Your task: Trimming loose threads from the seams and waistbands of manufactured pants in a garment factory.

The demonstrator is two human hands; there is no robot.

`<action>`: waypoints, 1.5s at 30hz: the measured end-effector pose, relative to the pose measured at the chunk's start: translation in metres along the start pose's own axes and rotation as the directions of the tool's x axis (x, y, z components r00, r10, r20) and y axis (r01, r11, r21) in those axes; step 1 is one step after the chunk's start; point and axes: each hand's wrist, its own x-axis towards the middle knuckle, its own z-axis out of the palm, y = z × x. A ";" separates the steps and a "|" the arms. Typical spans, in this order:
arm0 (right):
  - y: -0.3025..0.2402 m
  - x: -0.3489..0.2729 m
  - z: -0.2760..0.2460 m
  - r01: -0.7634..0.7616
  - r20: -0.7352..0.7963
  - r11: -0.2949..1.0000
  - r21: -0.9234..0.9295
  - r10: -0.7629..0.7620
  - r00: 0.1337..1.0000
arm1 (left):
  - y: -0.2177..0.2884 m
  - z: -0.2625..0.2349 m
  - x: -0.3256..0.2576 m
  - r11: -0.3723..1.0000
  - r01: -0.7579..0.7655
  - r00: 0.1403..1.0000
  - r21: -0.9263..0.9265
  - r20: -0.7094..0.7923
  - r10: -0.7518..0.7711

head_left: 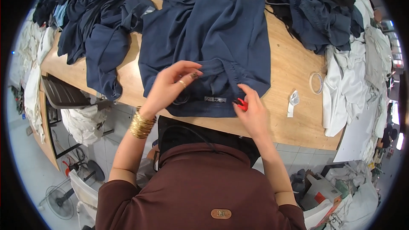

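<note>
A navy garment (204,30) with a gathered elastic waistband (211,67) is spread on the table in front of me. A small label (215,99) shows inside its near edge. My left hand (172,83), with gold bracelets on the wrist, is closed at the left end of the waistband, thumb and fingers pinching the cloth. A dark cord (182,98) lies beneath that hand. In my right hand (252,110) is a small red and black tool that looks like thread snips (242,105). This hand rests at the garment's near right edge, its fingertips touching the cloth.
Navy garments (106,38) are heaped at the back left, with more dark ones (315,12) at the back right. White cloth (345,85) hangs over the right edge. A tape roll (316,83) and a white strip (293,103) lie nearby. A fan (59,202) stands at lower left.
</note>
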 end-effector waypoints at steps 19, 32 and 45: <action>-0.006 0.003 0.001 0.293 0.330 0.951 -0.097 -0.247 0.911 | 0.003 0.000 -0.052 0.979 0.182 0.983 0.094 0.008 -0.184; -0.039 0.023 -0.022 0.569 -0.341 0.815 -0.112 -0.569 0.748 | -0.005 0.047 -0.036 0.503 0.217 0.976 -0.837 0.196 -0.095; -0.047 0.030 -0.034 0.590 -0.342 0.783 -0.197 -0.619 0.707 | 0.019 0.034 -0.038 0.568 0.179 0.984 -0.803 0.150 -0.098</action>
